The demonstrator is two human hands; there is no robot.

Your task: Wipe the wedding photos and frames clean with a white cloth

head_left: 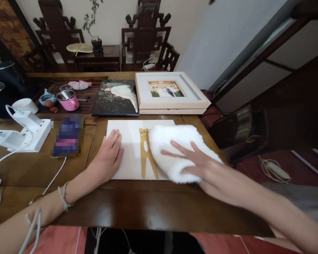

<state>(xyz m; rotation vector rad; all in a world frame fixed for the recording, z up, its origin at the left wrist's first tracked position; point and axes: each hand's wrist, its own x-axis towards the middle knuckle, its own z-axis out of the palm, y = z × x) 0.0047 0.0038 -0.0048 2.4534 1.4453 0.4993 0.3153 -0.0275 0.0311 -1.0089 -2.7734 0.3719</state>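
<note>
A white board (127, 141) lies flat near the front of the wooden table. On it is a flat, mustard-yellow piece (143, 144) with two long legs and an oval hole. A fluffy white cloth (164, 135) covers the board's right side and reaches the yellow piece's right edge. My right hand (194, 158) presses on the cloth with fingers spread; its thumb is partly sunk in the pile. Along the board's left edge rests my left hand (111, 151), fingers stretched out and holding nothing.
Behind the board lie a dark photo panel (116, 97) and a boxed picture frame (172, 91). To the left are a phone (68, 135) on a cable, a white power strip (37, 134) with plugs and cords, and a pink mug (68, 100). The table's front edge (153, 225) is close.
</note>
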